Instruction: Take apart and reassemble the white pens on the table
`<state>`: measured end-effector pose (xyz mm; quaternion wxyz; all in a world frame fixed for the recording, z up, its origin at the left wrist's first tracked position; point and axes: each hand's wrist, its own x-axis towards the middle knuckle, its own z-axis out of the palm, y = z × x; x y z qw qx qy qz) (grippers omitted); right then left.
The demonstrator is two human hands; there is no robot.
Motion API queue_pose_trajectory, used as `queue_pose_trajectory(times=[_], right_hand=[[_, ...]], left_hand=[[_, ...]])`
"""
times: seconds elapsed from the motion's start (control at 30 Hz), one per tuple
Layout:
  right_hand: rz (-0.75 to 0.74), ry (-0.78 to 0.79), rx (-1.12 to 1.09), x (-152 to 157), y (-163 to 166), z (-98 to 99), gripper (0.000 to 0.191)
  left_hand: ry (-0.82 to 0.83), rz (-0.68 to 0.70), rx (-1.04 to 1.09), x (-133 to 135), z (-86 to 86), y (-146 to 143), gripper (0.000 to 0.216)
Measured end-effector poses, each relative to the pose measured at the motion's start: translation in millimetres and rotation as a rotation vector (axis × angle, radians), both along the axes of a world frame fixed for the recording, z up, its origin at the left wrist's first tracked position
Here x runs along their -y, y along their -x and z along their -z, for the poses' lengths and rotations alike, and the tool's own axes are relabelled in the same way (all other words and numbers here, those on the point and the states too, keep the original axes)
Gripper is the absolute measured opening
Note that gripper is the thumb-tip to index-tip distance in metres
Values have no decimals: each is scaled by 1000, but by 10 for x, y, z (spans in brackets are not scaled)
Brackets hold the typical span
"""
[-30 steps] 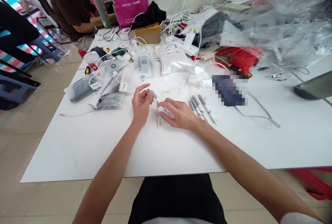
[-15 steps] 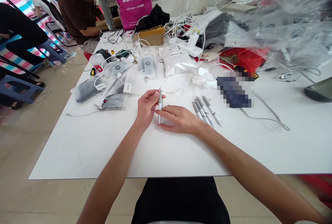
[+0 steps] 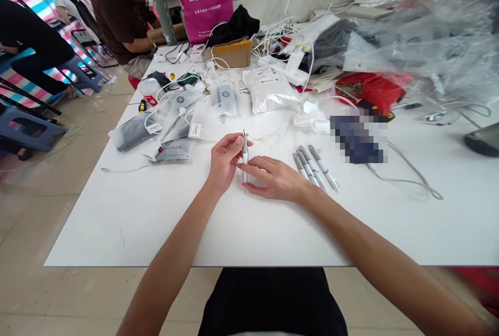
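Observation:
Both of my hands meet on a silver pen [image 3: 245, 150] near the middle of the white table [image 3: 156, 222]. My left hand [image 3: 224, 162] pinches the pen's upper part, and the tip points away from me. My right hand [image 3: 275, 177] grips the pen's lower end with its fingertips, and the palm rests on the table. Three more silver pens [image 3: 314, 168] lie side by side just right of my right hand.
Grey and white pouches [image 3: 171, 133] with cables lie to the left, a white bag [image 3: 268, 89] behind. A dark object [image 3: 356, 138] with a grey cable [image 3: 409, 177] lies to the right. Clear plastic wrap [image 3: 421, 45] fills the back right. A person in brown [image 3: 120, 14] sits at the far left corner.
The pen lay under my right hand with a separate piece in my left; now both hands hold one pen, its tip pointing away. The view shifted slightly.

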<state>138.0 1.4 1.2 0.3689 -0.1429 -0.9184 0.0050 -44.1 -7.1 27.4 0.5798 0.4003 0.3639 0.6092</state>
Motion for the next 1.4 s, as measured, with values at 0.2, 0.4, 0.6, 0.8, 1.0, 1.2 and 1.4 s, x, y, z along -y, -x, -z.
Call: queue_pose_trajectory(times=[0.2, 0.4, 0.6, 0.8, 1.0, 1.2, 1.4], right_hand=[[-6, 3, -21, -12, 4, 29, 45], [-21, 30, -27, -17, -2, 31, 44], [-10, 116, 17, 12, -7, -2, 44], [-18, 135, 37, 19, -6, -1, 46], [-7, 183, 39, 25, -6, -4, 32], [5, 230, 65, 34, -10, 3, 29], [11, 221, 71, 26, -12, 11, 32]], left_hand=[[0, 2, -4, -5, -4, 1, 28], [-7, -3, 9, -14, 10, 3, 26], [17, -25, 23, -27, 19, 1, 30], [43, -43, 40, -30, -2, -11, 33], [41, -21, 46, -12, -1, -30, 32], [35, 5, 54, 3, -10, -30, 32], [36, 8, 47, 8, -28, -33, 33]])
